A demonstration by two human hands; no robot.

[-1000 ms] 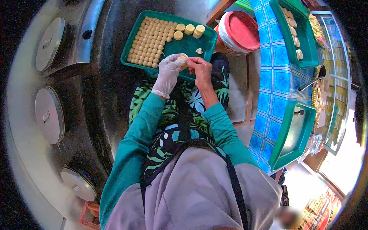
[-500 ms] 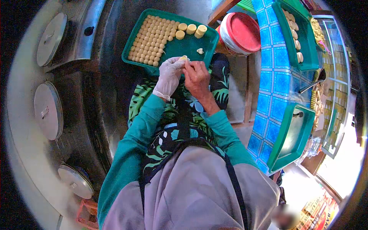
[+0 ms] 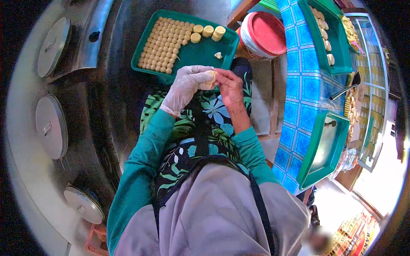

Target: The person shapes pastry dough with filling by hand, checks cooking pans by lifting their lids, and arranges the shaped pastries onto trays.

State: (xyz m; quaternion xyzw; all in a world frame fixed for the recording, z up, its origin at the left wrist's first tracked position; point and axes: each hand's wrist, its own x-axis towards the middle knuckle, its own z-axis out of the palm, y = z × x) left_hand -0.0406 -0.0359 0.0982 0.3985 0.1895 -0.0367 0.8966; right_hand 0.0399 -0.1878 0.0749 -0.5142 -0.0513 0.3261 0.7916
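My left hand (image 3: 188,85), in a thin white glove, is closed around a small pale-yellow piece of dough (image 3: 211,78). The thumb and fingers of my bare right hand (image 3: 231,88) pinch the same piece from the other side. Both hands are above my lap, by the near edge of a green tray (image 3: 205,52). Rows of small round dough balls (image 3: 160,48) fill the tray's left part. Several thicker dough discs (image 3: 208,31) stand at its far right, some stacked. A little white lump (image 3: 218,55) lies alone on the tray.
Right of the tray is a bucket with a red lid (image 3: 267,34). A table with a blue checked cloth (image 3: 299,102) bears a green tray of oval dough pieces (image 3: 326,45) and another green tray (image 3: 305,173). Several round metal lids (image 3: 51,126) line the left side.
My left hand has turned and now wraps the dough piece more fully. My right hand has shifted slightly right and lower. The whole view has moved a little.
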